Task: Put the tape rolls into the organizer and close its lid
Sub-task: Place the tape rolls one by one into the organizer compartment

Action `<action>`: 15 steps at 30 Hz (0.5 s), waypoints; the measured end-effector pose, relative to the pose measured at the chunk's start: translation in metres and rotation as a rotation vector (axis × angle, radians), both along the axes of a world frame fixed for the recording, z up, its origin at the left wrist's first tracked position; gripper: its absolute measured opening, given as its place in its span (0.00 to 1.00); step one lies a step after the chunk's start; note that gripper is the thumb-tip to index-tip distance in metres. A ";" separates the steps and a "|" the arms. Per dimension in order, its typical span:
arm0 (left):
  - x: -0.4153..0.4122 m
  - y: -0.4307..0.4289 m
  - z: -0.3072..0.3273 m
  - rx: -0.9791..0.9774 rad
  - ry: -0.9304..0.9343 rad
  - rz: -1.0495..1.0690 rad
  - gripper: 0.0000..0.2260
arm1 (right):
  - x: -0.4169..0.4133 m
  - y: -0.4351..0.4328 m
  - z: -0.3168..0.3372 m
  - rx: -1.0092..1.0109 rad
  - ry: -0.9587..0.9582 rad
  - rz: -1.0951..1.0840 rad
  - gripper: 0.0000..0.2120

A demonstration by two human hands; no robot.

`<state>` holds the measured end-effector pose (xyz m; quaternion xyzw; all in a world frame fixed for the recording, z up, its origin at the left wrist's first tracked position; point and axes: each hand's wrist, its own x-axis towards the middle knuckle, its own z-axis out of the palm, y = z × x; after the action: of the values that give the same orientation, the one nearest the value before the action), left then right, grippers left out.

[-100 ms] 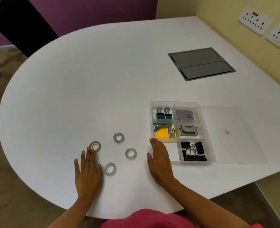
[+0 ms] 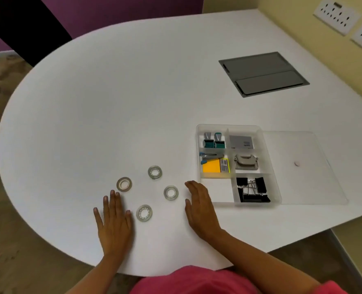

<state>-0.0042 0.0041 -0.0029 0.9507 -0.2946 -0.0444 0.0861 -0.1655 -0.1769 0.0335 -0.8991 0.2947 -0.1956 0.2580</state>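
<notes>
A white table (image 2: 133, 92) with a rounded end is filling most of the view. A grey hatch panel (image 2: 262, 74) is sitting flush in the table's far right part. White wall sockets (image 2: 336, 14) are showing beyond the table's right edge.

Four tape rolls (image 2: 154, 172) (one organizer (image 2: 267, 158))

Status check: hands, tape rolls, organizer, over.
Left hand and right hand flat on white table, empty. Four clear tape rolls loose between them. Clear plastic organizer open, near-left compartment free. Nothing blocking.
</notes>
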 end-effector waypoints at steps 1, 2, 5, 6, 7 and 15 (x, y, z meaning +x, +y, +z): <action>-0.002 0.004 -0.006 0.004 0.025 0.029 0.29 | 0.003 0.005 -0.001 0.015 0.021 0.014 0.24; -0.004 0.006 -0.010 -0.004 0.051 0.044 0.28 | 0.006 0.007 -0.005 0.038 0.039 0.025 0.24; -0.006 0.008 -0.019 -0.048 0.153 0.045 0.27 | 0.016 0.005 -0.008 0.097 0.158 0.073 0.26; -0.008 0.010 -0.022 -0.040 0.154 0.031 0.27 | 0.021 0.005 -0.010 0.108 0.195 0.113 0.28; -0.009 0.011 -0.025 -0.022 0.147 0.011 0.29 | 0.026 0.005 -0.009 0.109 0.236 0.153 0.29; -0.011 0.014 -0.037 0.010 0.126 -0.001 0.29 | 0.050 0.001 -0.024 0.082 0.354 0.314 0.26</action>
<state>-0.0153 0.0178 -0.0395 0.9462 -0.2890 -0.1056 0.0998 -0.1159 -0.1757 0.0097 -0.9428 0.1997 0.0196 0.2661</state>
